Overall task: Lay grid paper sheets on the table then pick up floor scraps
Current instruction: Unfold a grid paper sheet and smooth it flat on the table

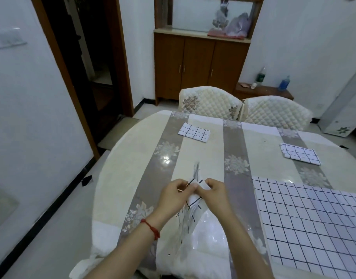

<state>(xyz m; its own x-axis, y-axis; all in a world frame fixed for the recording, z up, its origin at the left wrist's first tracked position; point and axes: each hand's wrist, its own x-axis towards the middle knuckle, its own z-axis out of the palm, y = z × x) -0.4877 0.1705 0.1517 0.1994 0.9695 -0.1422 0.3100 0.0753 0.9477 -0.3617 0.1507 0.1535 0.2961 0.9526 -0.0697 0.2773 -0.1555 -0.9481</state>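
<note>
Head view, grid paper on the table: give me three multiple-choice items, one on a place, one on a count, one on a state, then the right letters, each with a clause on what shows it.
1. Where does the largest grid sheet lie?
A. at the near right of the table
B. on a chair
C. on the floor

2. How many small folded grid pieces lie on the table's far half?
A. none
B. two
C. five

3. What is the state of the crumpled grid sheet?
A. flat on the table
B. held by both hands
C. lying on the cabinet

Key: 1 A, it covers the table's near right part. 2 B, one small piece by the far edge and one at the far right. 3 B, the left hand and right hand each have a grip on it.
</note>
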